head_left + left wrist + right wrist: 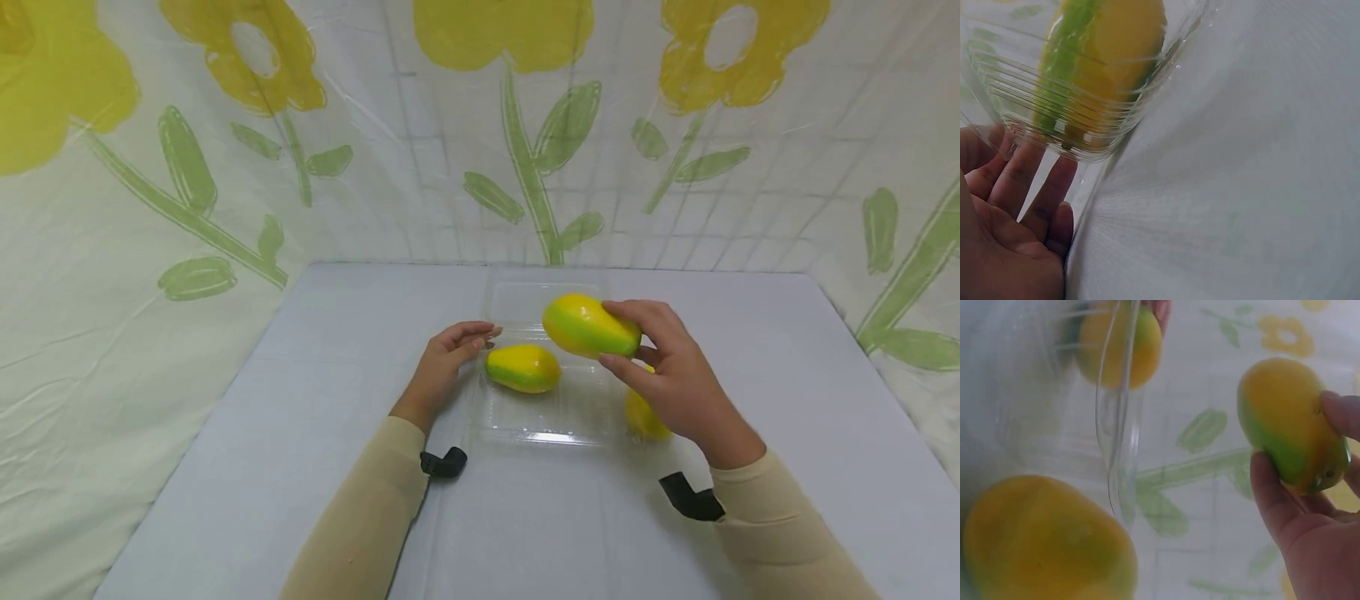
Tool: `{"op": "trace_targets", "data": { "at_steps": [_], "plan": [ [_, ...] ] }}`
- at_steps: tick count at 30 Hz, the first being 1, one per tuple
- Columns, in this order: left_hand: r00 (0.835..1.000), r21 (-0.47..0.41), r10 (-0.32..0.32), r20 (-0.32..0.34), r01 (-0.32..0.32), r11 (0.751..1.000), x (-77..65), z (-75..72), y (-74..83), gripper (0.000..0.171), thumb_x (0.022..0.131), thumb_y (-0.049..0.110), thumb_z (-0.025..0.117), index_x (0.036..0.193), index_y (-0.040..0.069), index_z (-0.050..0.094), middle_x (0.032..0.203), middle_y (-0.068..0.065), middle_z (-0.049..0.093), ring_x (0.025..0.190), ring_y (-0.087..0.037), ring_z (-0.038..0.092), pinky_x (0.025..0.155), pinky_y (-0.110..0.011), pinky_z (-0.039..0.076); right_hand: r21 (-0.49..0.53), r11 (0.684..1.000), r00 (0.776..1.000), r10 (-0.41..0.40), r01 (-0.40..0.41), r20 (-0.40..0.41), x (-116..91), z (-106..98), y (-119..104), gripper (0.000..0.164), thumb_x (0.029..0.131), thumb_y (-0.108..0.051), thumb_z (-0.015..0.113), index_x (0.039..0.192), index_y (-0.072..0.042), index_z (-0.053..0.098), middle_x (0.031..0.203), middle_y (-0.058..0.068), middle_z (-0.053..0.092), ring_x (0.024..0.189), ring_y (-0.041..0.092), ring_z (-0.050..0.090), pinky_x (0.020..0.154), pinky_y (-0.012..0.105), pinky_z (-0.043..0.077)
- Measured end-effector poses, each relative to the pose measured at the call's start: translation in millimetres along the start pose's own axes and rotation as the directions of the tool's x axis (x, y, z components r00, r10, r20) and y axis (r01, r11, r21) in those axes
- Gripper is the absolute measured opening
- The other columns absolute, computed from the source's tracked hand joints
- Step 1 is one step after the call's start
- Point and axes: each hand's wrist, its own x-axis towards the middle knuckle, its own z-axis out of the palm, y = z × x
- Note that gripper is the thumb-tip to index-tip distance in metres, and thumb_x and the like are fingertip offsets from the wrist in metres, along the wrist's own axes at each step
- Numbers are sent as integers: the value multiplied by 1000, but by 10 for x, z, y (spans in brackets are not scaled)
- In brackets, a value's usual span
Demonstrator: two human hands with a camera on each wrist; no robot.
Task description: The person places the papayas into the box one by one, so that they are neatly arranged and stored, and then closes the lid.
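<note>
Pinches with the right hand (678,383), stretched in from the near right, thumb to the near side and fingers to the far side of a glossy yellow-and-green oblong fruit (588,327). Holds it aloft over the right part of a clear, ribbed plastic container (551,437), broad yellow end to the left, narrower end to the right, green along the near flank, with a small dark spot at the narrow end. Reaches from the near left with the left hand (446,362), fingers nearly straight and slightly apart at the container's left end; cannot tell of any pinch on its rim. Shows a second yellow-and-green oblong fruit (523,368) inside, at the left end. Shows a third yellow fruit (647,415) just right of the container, on the white-covered table (300,433), partly hidden by the right hand.
</note>
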Motion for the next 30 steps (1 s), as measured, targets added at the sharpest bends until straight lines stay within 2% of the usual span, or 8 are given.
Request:
{"op": "trace_targets", "data": {
  "at_steps": [8,15,19,23,30],
  "plan": [
    [1000,13,15,11,-16,1000,12,5,8,31,112,20,64,140,13,71,137,1,74,128,-23,66,119,-45,40,26,1000,999,-13,12,45,-36,137,-19,58,101,-1,78,154,-12,60,148,9,51,127,24,52,97,22,54],
    [1000,22,11,5,-11,1000,7,6,17,29,112,18,63,139,13,71,136,2,74,128,-22,66,119,-44,40,36,999,995,12,-16,103,-59,293,-13,56,102,-7,78,155,-14,59,148,8,49,130,25,54,100,44,57],
    [1000,16,13,10,-13,1000,9,6,23,30,111,17,63,140,11,71,136,1,74,128,-23,66,119,-44,40,41,999,989,-4,-2,149,-78,391,11,57,102,-6,78,155,-14,59,146,8,50,132,27,55,100,51,58],
    [1000,8,14,10,-14,1000,11,8,19,31,111,17,64,140,9,71,137,-1,74,128,-24,67,119,-44,40,36,999,983,-31,25,181,-98,473,35,58,102,-6,77,156,-14,59,145,8,52,131,28,55,99,50,58],
    [1000,0,5,3,-5,1000,-2,7,23,32,111,16,64,141,9,70,138,-2,74,127,-25,66,118,-46,40,7,997,972,-73,73,225,-119,625,76,54,101,-6,79,152,-12,62,146,5,54,126,23,60,97,39,58]
  ]
}}
